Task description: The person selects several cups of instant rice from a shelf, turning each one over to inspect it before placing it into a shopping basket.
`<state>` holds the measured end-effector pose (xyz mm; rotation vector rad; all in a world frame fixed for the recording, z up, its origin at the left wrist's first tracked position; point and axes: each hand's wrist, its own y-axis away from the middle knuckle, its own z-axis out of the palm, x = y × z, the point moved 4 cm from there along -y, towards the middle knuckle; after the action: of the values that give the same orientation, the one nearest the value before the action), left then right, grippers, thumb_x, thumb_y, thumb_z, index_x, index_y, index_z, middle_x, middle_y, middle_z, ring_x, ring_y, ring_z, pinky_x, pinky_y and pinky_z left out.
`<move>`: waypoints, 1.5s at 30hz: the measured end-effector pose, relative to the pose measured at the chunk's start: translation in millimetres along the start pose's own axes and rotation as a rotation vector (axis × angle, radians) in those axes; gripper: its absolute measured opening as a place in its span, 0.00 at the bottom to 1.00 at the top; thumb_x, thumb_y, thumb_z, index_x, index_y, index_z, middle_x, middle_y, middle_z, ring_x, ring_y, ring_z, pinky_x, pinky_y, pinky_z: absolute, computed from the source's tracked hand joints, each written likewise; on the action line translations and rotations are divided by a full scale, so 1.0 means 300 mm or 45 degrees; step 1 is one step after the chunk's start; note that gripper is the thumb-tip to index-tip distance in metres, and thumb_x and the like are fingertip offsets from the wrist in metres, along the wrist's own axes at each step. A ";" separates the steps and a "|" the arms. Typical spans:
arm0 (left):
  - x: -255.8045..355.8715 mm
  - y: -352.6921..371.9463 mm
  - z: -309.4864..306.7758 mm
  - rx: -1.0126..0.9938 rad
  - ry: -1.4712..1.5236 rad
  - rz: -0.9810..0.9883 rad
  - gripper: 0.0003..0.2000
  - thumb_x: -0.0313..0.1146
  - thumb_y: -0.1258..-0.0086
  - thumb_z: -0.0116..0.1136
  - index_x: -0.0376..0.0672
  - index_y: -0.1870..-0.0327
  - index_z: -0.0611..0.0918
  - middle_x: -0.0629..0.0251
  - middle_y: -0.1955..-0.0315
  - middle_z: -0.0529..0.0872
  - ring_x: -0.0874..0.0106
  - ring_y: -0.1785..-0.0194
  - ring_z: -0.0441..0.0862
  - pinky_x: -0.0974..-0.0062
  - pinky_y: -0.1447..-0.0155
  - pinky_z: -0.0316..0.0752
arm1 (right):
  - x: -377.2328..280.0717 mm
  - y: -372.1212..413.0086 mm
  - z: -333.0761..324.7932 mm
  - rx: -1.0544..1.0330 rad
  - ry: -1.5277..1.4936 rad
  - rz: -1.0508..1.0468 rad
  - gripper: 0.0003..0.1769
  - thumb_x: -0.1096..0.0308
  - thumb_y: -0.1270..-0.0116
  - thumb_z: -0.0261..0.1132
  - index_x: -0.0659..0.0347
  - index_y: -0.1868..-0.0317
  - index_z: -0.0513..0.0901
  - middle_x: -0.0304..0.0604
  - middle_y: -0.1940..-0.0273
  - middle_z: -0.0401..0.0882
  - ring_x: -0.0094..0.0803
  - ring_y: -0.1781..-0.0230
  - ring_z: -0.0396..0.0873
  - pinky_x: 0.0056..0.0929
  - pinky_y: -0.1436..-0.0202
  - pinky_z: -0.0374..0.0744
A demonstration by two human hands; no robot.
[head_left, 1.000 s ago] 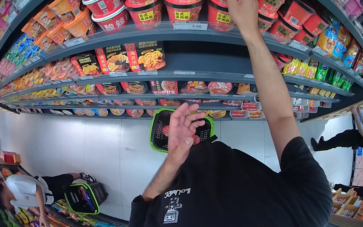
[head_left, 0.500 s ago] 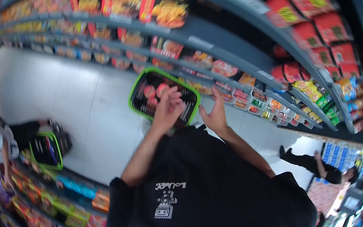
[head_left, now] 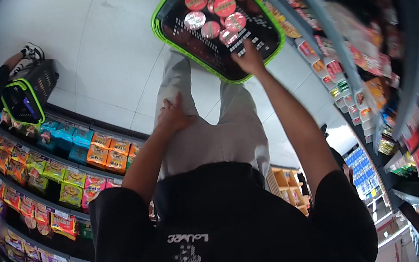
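A black shopping basket (head_left: 189, 53) with a bright green rim stands on the floor in front of my legs. Inside lie several round tubs with red and silvery lids (head_left: 224, 6), loosely clustered. My right hand (head_left: 249, 60) reaches over the near rim into the basket, just below the nearest silvery lid (head_left: 228, 36). Its thumb and a finger are apart, and no object shows between them. My left hand (head_left: 175, 115) rests on the left leg of my light grey trousers (head_left: 176, 84), fingers spread and holding nothing.
Shelves of colourful packets (head_left: 74, 179) run along the left. More shelving (head_left: 352, 57) with packaged food rises close on the right. At far left another person's black-and-green basket (head_left: 36, 96) stands beside that person's shoe (head_left: 33, 51). White tiled floor (head_left: 101, 49) lies between.
My view has come lower and closer to the basket, so more lids show. Both hands were raised over the basket; now the right reaches into it and the left is on my leg.
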<state>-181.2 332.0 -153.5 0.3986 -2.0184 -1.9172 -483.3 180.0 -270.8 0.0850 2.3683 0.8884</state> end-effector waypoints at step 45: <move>0.811 1.588 -0.307 1.491 0.485 2.074 0.75 0.49 0.62 0.95 0.37 0.17 0.48 0.50 0.28 0.67 0.56 0.25 0.71 0.54 0.22 0.67 | -0.844 1.304 -1.173 -0.169 -2.120 -0.573 0.40 0.33 0.19 0.54 0.57 0.24 0.70 0.41 0.37 0.80 0.26 0.46 0.79 0.31 0.46 0.77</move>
<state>-352.5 173.4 336.6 -0.5157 -1.7890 0.2996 -529.2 213.7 310.3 0.1476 0.7105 0.3835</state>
